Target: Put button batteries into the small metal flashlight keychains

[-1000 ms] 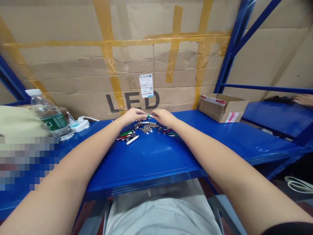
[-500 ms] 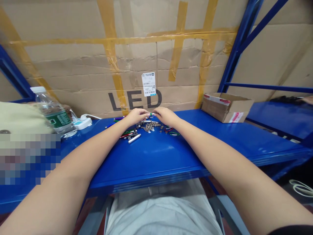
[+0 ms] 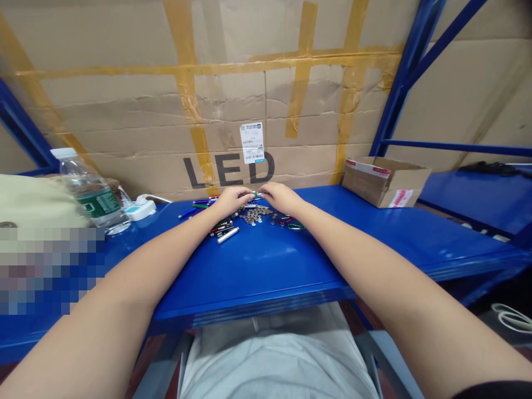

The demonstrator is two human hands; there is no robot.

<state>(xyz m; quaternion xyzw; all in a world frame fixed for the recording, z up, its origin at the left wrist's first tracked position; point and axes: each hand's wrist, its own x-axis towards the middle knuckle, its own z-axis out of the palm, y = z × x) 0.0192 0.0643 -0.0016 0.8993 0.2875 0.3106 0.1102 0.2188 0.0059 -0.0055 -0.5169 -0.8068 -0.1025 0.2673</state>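
Green piece (image 3: 256, 194): small, held between my two hands just above the blue surface (image 3: 266, 266), toward its far edge. It is too small in view to make out its form.

Large cardboard carton (image 3: 233, 100) marked "LED" stands behind the surface and fills the background. It is crossed with yellow tape and has a white label near the lettering.

The surface carries everything else.

Small open cardboard box (image 3: 384, 180) sits at the far right, well apart from my hands.

Water bottle (image 3: 93, 194) with a green label stands upright at the far left. A white power strip (image 3: 141, 209) lies just beside it.

Left hand (image 3: 233, 198): grip narrow, fingertips pinched on the left end of the green piece.

Right hand (image 3: 279, 197): grip narrow, fingertips pinched on the right end of the same piece. The two hands nearly touch.

Pile of small metal discs (image 3: 254, 215) lies on the surface directly under and just in front of both hands.

Silver tube (image 3: 227, 235) lies near the left side of the pile, next to a few red and green tubes (image 3: 218, 226).

Green carabiner (image 3: 296, 226) lies flat, right of the pile, close under my right wrist.
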